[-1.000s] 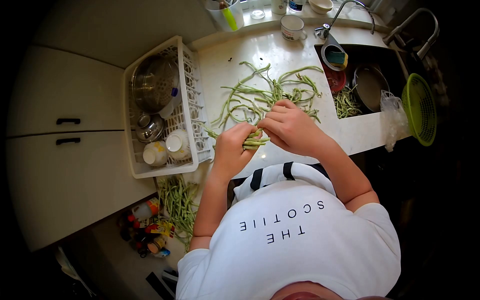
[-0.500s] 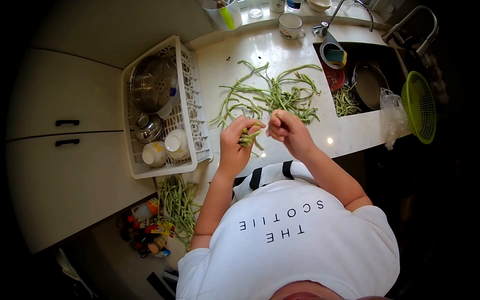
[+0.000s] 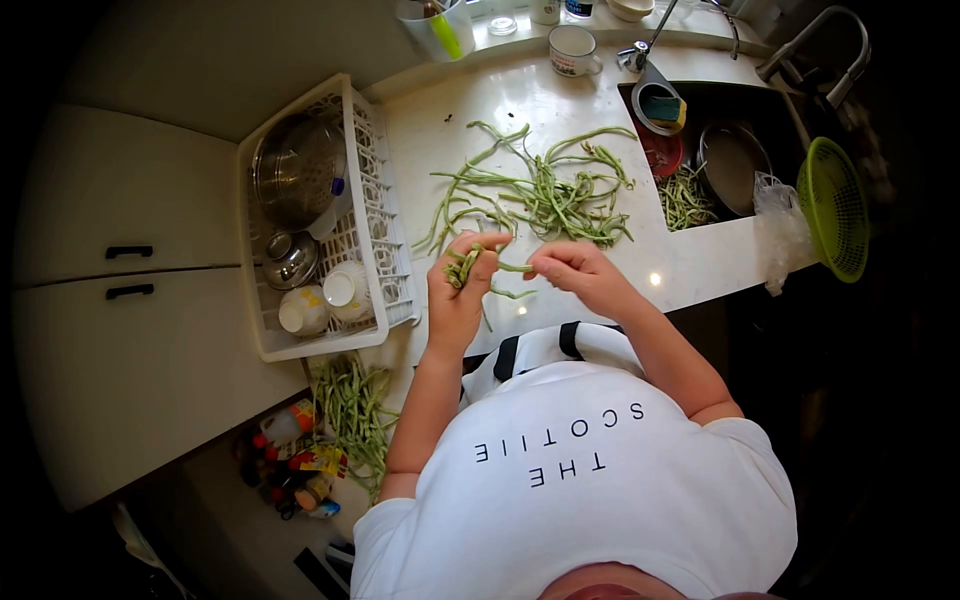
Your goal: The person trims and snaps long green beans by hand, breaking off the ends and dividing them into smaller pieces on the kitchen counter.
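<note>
My left hand [image 3: 462, 285] is closed round a small bunch of green bean pieces [image 3: 463, 266], over the front part of the counter. My right hand [image 3: 580, 273] pinches the end of a long green bean [image 3: 516, 267] that runs across from the left hand. Just beyond both hands, a loose tangle of long green beans [image 3: 565, 200] lies spread on the white counter [image 3: 590, 105].
At left stands a white dish rack [image 3: 350, 130] with pots and bowls. A sink [image 3: 735, 100] at right holds a pan and bean pieces; a green colander [image 3: 835, 210] leans beside it. More beans [image 3: 352, 405] lie lower left. A mug [image 3: 574, 52] stands at the back.
My right hand has taken hold of a bean's end, stretched between both hands. My left hand has shifted slightly left and turned. The whole view has moved a little.
</note>
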A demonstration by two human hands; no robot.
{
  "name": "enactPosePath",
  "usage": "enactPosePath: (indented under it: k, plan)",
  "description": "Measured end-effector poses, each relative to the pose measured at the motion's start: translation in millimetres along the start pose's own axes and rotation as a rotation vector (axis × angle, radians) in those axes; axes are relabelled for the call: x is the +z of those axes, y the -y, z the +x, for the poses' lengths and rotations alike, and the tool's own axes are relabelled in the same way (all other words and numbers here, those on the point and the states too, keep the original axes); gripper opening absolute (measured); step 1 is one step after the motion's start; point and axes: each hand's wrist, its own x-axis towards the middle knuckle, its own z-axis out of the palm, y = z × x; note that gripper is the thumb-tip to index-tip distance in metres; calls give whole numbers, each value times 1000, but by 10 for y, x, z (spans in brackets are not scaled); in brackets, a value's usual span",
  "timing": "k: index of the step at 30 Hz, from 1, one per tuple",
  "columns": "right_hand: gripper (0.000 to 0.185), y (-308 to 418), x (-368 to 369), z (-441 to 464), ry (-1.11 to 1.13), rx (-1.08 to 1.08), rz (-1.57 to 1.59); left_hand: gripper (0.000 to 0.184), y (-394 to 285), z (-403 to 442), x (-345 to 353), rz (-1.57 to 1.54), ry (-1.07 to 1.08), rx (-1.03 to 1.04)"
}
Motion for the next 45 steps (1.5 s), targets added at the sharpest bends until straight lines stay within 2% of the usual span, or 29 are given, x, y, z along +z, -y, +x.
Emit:
enactPosePath:
  k: [1, 3, 5, 7, 9, 11, 12, 14, 15, 17, 18, 20, 24, 26, 27, 29, 31, 33, 35, 37, 38, 39, 41, 45]
  plan:
    - [30, -4, 30, 11, -9, 4, -3, 23, 51, -9, -12, -7, 7, -2]
    - [30, -50, 62, 30, 134, 151, -24, 26, 150, -5, -23, -216, -72, 31]
    - [29, -192, -10, 54, 93, 120, -28, 29, 102, 39, -28, -220, -113, 70]
    - [25, -343, -328, 101, -281, 18, -571, 28, 42, 70, -54, -393, -259, 104]
    - [19, -345, -727, 78, -520, 159, -1006, 29, 24, 29, -184, -452, -238, 100]
    - [14, -511, -1145, 18, -742, -125, -1159, 29, 42, -25, -316, -509, -233, 39]
    - [14, -512, -1204, 6, -741, -120, -1159, 27, 50, -25, -341, -478, -252, 61]
    - [14, -506, -1285, -32, -879, -344, -1548, 25, 133, -34, -398, -542, -240, 38]
    - [14, -555, -1289, -26, -881, -339, -1552, 23, 164, -32, -400, -605, -230, 19]
    - [13, -769, -1230, 50, -486, 4, -1130, 23, 100, -23, -274, -506, -259, -43]
    - [13, -851, -1143, 81, -487, 4, -1131, 23, 75, -22, -233, -401, -291, -101]
    - [14, -969, -922, 111, -320, 12, -1288, 24, 74, -24, -237, -380, -253, -127]
    - [15, -931, -813, 218, -393, -76, -1260, 25, 56, -47, -329, -383, -221, -148]
    - [15, -708, -765, 244, -370, 105, -393, 26, 53, -54, -338, -309, -234, -192]
    - [15, -563, -712, 241, -369, 104, -390, 27, 60, -51, -322, -243, -240, -233]
    - [16, -233, -546, 237, -259, -8, -39, 29, 81, -27, -239, -221, -217, -223]
    - [15, -41, -374, 220, -218, -81, -23, 30, 29, 17, -104, -154, -117, -281]
    - [16, 91, -203, 182, -123, -175, -211, 30, -20, 56, 47, -213, -101, -278]
    - [16, 160, -70, 162, -44, -170, -221, 30, -66, 97, 73, -271, -88, -279]
    - [17, 166, 49, 145, -14, -54, -110, 31, -101, 131, 58, -353, -80, -200]
    - [24, 211, 89, 125, 29, 9, 68, 31, -121, 140, 40, -326, -122, -214]
    - [24, 223, 78, 120, 27, 6, 67, 31, -134, 135, 27, -326, -119, -212]
    - [33, 264, 26, 119, 147, 76, 181, 30, -164, 149, -13, -358, -265, -193]
    - [37, 190, 9, 16, 121, 55, 225, 30, -160, 136, -152, -387, -327, -151]
